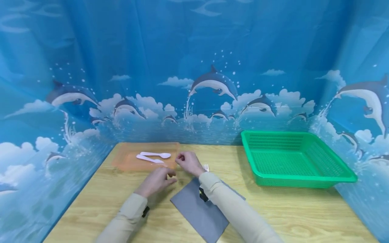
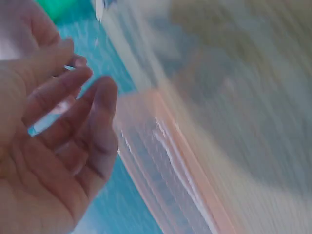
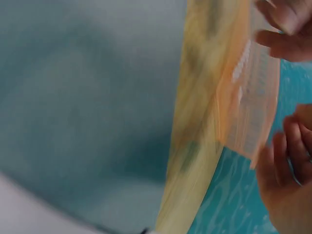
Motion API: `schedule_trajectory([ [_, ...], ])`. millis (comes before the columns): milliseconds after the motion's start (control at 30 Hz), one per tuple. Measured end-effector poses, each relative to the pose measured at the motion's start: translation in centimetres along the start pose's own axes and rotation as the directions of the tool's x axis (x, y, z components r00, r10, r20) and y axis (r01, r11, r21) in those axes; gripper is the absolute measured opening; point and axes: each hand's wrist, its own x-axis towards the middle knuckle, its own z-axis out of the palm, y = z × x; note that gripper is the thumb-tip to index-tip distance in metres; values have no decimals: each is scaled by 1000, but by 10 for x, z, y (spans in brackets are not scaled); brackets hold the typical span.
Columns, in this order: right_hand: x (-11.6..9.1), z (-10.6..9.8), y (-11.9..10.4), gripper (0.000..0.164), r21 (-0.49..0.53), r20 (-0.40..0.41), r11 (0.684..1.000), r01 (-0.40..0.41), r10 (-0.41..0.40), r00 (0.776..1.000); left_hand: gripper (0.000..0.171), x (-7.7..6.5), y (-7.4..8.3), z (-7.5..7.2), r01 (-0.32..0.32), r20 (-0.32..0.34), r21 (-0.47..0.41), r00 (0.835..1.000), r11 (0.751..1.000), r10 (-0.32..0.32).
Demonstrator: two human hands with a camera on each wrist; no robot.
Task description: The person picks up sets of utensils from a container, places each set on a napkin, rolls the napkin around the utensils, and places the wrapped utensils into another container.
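Observation:
My left hand [image 1: 156, 182] hovers low in front of the orange tray [image 1: 121, 157], fingers loosely bent with nothing seen in them. Close by, my right hand [image 1: 189, 163] is at the tray's right end, its fingers loosely curled and no object showing between them. A white plastic spoon [image 1: 165, 155] and a white plastic knife [image 1: 150, 159] lie in the tray. Just past my right wrist, the tines of a white fork [image 1: 206, 167] show; its handle is hidden. Under my right forearm lies a dark grey cloth [image 1: 200, 206], set at an angle on the table.
A large green plastic basket [image 1: 304, 179] stands at the right on the wooden table [image 1: 91, 199]. A blue curtain [image 1: 170, 40] printed with dolphins hangs behind the table and along both sides.

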Motion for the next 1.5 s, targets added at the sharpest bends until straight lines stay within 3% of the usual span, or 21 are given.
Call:
schedule_trajectory([
  [67,3,5,-4,6,-55,-39,995,79,-81,996,9,-1,-6,-8,53,-79,31,996,998,-50],
  [133,5,10,-9,7,-126,-68,980,151,-161,985,10,-3,-12,-15,123,-160,54,981,991,-113],
  [300,10,22,-22,17,-251,-15,930,269,-282,959,23,-12,-24,-28,313,-312,120,913,942,-264],
  [467,15,31,-29,28,-374,113,874,311,-289,951,41,-19,-34,-33,397,-367,126,870,909,-329],
  [633,20,39,-31,32,-479,208,809,342,-273,939,49,-25,-42,-36,468,-369,154,844,871,-388],
  [700,21,41,-31,33,-487,227,802,345,-265,937,54,-26,-44,-37,497,-342,156,838,854,-425],
  [833,21,42,-31,34,-460,262,827,323,-221,939,56,-28,-47,-37,536,-294,151,827,831,-480],
  [1100,24,49,-33,17,-470,301,820,326,-198,933,52,-28,-60,-36,564,-294,158,810,810,-507],
  [1200,27,52,-36,11,-485,322,823,295,-145,935,51,-28,-64,-36,567,-295,137,806,812,-513],
  [1367,30,54,-41,7,-506,337,833,223,-46,940,49,-28,-68,-37,553,-279,115,815,825,-507],
  [1500,27,53,-46,7,-543,332,818,190,1,943,46,-27,-70,-37,538,-265,128,828,833,-494],
])
